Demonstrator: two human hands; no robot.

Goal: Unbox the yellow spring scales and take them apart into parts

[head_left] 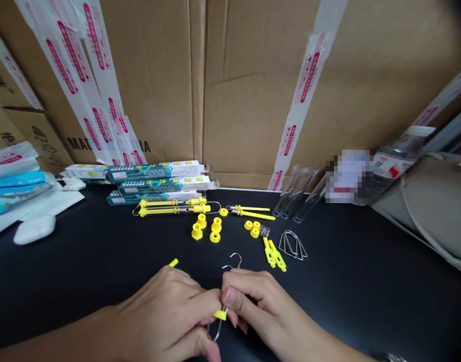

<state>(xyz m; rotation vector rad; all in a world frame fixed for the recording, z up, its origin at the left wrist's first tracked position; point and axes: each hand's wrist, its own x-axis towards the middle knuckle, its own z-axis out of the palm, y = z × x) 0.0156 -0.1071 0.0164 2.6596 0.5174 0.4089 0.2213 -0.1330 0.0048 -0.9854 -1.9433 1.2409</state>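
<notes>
My left hand (pixel 177 306) is closed around a yellow plastic rod piece (pixel 219 315); most of it is hidden by the fingers. A bent metal wire loop (pixel 217 332) shows below the yellow end, by my left thumb. Touching the left fingertips, my right hand (pixel 253 304) pinches the wire near that end. Two curved metal wire ends (pixel 236 260) stick out beyond the right fingers. Ahead of the hands lie yellow slotted pieces (pixel 274 255), triangular wire loops (pixel 292 245), small springs (pixel 264 231), yellow collars (pixel 197 231) and yellow rods (pixel 256 215).
Finished-looking yellow spring scales (pixel 173 207) lie before stacked green-and-white boxes (pixel 158 173). Clear tubes (pixel 296 196) and a plastic bottle (pixel 396 161) stand back right, beside a grey bag (pixel 434 206). A white case (pixel 34 230) sits left. Cardboard boxes (pixel 245 100) wall the back.
</notes>
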